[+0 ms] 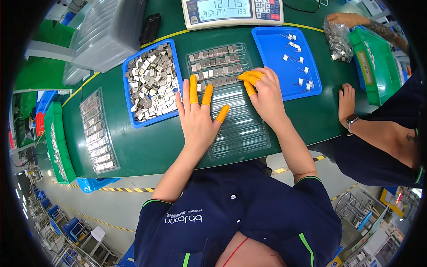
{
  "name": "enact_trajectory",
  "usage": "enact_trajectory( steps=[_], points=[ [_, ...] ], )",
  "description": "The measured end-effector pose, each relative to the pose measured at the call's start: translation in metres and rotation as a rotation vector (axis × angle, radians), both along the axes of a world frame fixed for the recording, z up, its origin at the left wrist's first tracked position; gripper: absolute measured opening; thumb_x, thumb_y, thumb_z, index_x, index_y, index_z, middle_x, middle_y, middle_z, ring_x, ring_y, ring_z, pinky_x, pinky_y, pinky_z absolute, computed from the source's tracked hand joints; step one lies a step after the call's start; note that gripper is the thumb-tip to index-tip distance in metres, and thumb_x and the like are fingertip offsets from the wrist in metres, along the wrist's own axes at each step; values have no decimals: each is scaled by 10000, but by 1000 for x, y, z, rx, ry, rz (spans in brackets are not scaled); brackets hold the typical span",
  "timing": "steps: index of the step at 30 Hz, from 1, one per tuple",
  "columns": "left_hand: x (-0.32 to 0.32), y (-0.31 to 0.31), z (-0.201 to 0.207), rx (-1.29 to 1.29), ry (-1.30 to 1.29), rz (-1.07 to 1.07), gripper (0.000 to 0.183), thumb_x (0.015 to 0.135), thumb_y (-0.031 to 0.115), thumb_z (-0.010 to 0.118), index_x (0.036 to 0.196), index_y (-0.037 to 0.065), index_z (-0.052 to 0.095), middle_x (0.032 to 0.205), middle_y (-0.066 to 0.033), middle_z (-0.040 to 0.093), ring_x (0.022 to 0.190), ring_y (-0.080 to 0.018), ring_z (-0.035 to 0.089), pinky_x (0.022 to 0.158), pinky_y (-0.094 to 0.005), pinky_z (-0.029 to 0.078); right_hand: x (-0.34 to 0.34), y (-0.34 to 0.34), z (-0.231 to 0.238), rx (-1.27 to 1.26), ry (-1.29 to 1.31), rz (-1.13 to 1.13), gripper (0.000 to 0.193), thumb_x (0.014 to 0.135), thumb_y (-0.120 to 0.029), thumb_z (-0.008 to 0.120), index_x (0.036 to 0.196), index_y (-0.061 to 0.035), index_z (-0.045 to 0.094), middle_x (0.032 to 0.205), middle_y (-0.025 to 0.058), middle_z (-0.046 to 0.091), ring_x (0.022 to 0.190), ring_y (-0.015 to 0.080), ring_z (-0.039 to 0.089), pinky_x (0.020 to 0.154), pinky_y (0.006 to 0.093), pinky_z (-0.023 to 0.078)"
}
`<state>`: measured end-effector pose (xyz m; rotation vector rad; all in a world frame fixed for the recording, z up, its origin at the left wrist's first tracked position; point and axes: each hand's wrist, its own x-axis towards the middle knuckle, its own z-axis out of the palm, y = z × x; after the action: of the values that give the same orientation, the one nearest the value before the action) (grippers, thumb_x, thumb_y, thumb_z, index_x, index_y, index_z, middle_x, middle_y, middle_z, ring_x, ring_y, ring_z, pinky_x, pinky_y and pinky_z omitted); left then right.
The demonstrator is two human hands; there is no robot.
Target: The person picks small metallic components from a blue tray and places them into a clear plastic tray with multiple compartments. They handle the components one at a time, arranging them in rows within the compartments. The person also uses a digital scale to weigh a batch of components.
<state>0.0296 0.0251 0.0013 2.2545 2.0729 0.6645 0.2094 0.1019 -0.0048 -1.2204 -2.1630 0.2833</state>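
A clear ribbed plastic tray (240, 127) lies in front of me, its far rows filled with small silvery-grey block-shaped parts (218, 71). Yellow finger cots cover the thumb and two fingers of my left hand (197, 120), which rests open with fingers spread over the tray's left edge. Its fingertips lie near the left end of the nearest filled row. My right hand (268, 98), also in yellow cots, has thumb and fingers pinched together at that row's right end. Whatever sits between those fingertips is hidden.
Left stands a blue tray (130, 100) heaped with similar parts; right, another blue tray (278, 73) with scattered white wired pieces. A digital scale (231, 13) is at the back. Beyond are a filled clear tray (98, 133), stacked trays (104, 35), green bins (378, 66) and a co-worker's hand (347, 104).
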Motion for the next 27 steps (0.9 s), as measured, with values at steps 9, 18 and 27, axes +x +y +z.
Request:
enact_trajectory(
  steps=[9, 18, 27],
  points=[
    [3, -1, 0, -9, 45, 23, 553, 798, 380, 651, 1204, 16, 557, 1165, -294, 497, 1359, -423, 184, 1080, -580, 88, 1, 0, -3, -18, -8, 21, 351, 652, 56, 598, 980, -46, 669, 972, 105, 625, 1061, 251, 525, 1043, 428, 325],
    [2, -2, -3, -16, 41, 34, 566, 807, 386, 641, 1225, 19, 542, 1110, -284, 519, 1361, -423, 175, 1077, -589, 79, 0, 1, -4, -16, -32, 34, 359, 655, 60, 588, 989, -45, 665, 982, 101, 629, 1061, 246, 527, 1042, 428, 324],
    [3, -2, -2, -51, 12, 19, 585, 812, 398, 629, 1234, 5, 529, 1198, -289, 482, 1360, -425, 172, 1076, -587, 76, -1, 1, 0, -24, -28, 43, 328, 683, 42, 588, 988, -48, 668, 982, 90, 635, 1058, 235, 534, 1044, 423, 321]
  ],
)
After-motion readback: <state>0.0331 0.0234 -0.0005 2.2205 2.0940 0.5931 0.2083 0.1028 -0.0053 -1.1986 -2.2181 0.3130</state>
